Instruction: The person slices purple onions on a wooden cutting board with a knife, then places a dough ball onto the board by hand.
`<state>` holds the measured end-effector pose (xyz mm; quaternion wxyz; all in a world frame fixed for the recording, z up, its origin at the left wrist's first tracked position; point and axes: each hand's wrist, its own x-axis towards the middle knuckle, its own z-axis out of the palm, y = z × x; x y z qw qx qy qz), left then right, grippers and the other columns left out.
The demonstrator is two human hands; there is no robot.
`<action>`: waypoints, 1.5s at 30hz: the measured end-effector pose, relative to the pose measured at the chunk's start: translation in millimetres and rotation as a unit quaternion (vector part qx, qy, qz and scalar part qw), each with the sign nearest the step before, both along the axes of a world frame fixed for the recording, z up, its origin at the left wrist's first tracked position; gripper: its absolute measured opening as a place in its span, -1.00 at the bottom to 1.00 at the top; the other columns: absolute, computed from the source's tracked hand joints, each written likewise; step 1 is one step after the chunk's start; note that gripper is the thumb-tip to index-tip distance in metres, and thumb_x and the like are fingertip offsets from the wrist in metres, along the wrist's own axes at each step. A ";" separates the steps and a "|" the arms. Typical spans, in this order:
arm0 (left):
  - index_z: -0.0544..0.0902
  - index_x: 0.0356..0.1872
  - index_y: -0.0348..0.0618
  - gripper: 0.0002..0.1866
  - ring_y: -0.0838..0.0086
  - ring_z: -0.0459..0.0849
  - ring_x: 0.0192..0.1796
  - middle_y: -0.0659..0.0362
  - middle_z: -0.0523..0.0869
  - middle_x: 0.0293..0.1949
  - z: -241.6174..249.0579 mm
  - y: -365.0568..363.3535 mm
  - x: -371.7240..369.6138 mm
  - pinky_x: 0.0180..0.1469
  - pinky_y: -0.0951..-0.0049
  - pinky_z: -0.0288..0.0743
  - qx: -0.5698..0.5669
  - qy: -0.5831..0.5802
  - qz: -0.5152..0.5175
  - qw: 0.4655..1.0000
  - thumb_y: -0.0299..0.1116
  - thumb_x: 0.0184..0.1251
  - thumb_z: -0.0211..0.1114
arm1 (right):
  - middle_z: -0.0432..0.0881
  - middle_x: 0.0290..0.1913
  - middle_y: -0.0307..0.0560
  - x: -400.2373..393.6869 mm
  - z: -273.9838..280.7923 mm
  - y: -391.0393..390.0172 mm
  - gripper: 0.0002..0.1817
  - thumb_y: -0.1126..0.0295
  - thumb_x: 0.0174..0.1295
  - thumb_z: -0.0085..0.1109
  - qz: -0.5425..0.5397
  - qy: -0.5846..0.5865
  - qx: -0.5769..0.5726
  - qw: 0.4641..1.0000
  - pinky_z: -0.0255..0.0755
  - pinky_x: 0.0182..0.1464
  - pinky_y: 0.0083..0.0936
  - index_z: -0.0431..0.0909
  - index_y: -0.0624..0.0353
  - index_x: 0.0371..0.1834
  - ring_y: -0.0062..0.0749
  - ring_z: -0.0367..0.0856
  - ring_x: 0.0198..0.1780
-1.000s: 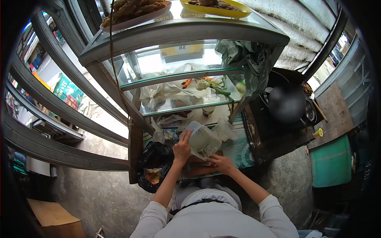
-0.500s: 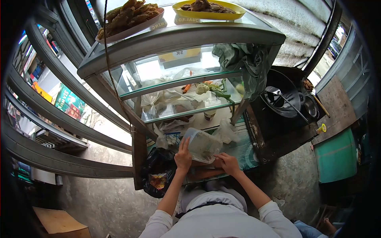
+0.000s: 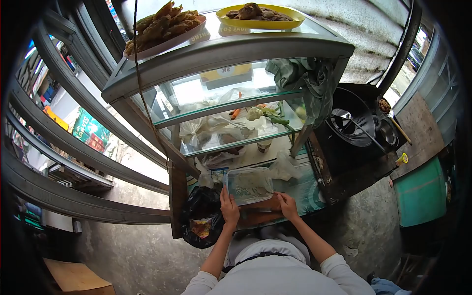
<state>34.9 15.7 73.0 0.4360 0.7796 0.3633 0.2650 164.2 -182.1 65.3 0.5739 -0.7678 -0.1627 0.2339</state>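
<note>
A clear rectangular plastic container [image 3: 250, 186] with pale residue inside is held over the counter in front of my body. My left hand [image 3: 229, 209] grips its left side, the fingers running up along the wall. At the lower right corner, my right hand [image 3: 287, 205] pinches the rim between thumb and fingers. Just beyond the container's right side sits a crumpled clear plastic bag [image 3: 286, 166]. A black plastic bag [image 3: 201, 216] with an orange-and-yellow wrapper in it hangs to the left of my left hand.
Ahead stands a glass display case [image 3: 226, 118] with vegetables and bags inside. Plates of fried food [image 3: 164, 27] and brown pieces [image 3: 258, 12] sit on top. To the right, a wok [image 3: 351, 123] with a ladle rests on the stove. A brown cardboard box [image 3: 78, 275] lies lower left.
The container has gone from tilted to nearly level, its left side lowered. My left hand has moved down with it, and my right hand slightly right and down. The camera view has shifted a little.
</note>
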 end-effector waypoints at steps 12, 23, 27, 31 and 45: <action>0.14 0.38 -0.04 -0.54 0.22 0.69 -0.33 -0.01 0.30 0.26 -75.9 -0.3 24.8 -0.49 0.46 0.67 -0.391 -0.103 0.077 0.911 -0.36 0.49 -0.21 | 0.33 0.04 0.08 32.9 -18.6 2.6 -0.40 0.05 0.23 0.11 -0.065 -0.143 -0.219 0.963 0.41 -0.07 -0.23 0.29 0.09 0.27 -0.03 0.48 -0.03; 0.07 0.38 -0.26 -0.22 -0.14 0.57 -0.04 -0.18 0.21 0.31 26.9 16.7 9.4 0.02 0.08 0.46 -0.002 0.221 -0.048 0.974 -0.02 0.28 0.13 | 0.37 -0.14 0.01 78.5 166.5 167.8 -0.59 0.28 0.12 0.21 0.098 -0.248 -0.027 0.963 0.42 -0.18 -0.40 0.48 0.10 0.05 -0.24 0.51 -0.19; 0.33 0.23 -0.25 -0.40 -0.06 0.59 -0.05 -0.13 0.48 0.06 74.0 43.2 20.8 -0.04 0.13 0.49 0.008 0.204 -0.124 0.971 -0.06 0.29 0.13 | 0.49 -0.31 -0.04 104.8 152.8 153.0 -0.73 0.30 0.13 0.19 0.046 -0.224 -0.019 0.973 0.41 -0.31 -0.54 0.60 0.16 -0.14 -0.45 0.53 -0.37; 0.52 0.02 -0.24 -0.57 0.18 0.65 -0.21 0.00 0.66 -0.26 78.0 39.0 42.9 -0.20 0.23 0.53 -0.089 0.059 -0.148 0.983 -0.12 0.29 0.15 | 0.49 -0.13 -0.04 157.2 49.4 61.0 -0.70 0.29 0.06 0.18 -0.115 -0.249 -0.186 0.944 0.37 -0.05 -0.31 0.60 0.08 -0.12 -0.18 0.50 -0.10; 0.31 0.17 -0.15 -0.42 -0.03 0.61 -0.15 -0.12 0.37 0.04 19.1 -55.8 235.3 -0.15 0.07 0.52 0.055 0.156 -0.156 0.974 -0.16 0.16 0.26 | 0.57 -0.06 0.06 264.7 -46.2 -56.0 -0.59 0.43 0.26 0.03 0.069 0.419 -0.072 0.903 0.59 -0.31 -0.39 0.37 0.28 0.18 -0.22 0.64 -0.32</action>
